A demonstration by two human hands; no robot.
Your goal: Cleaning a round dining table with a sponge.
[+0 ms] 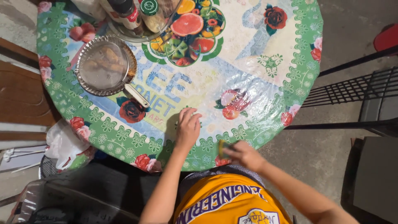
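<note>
Right hand [244,154] gripping yellow-green object [221,148], table [248,83] edge

I stand at a round desk [290,70] under a glossy floral cover with a green lace-pattern edge. Grey concrete floor [348,25] lies around it. A black metal-grid chair [365,89] stands on my right, brown wooden furniture [20,95] on my left. The light is dim.
</note>
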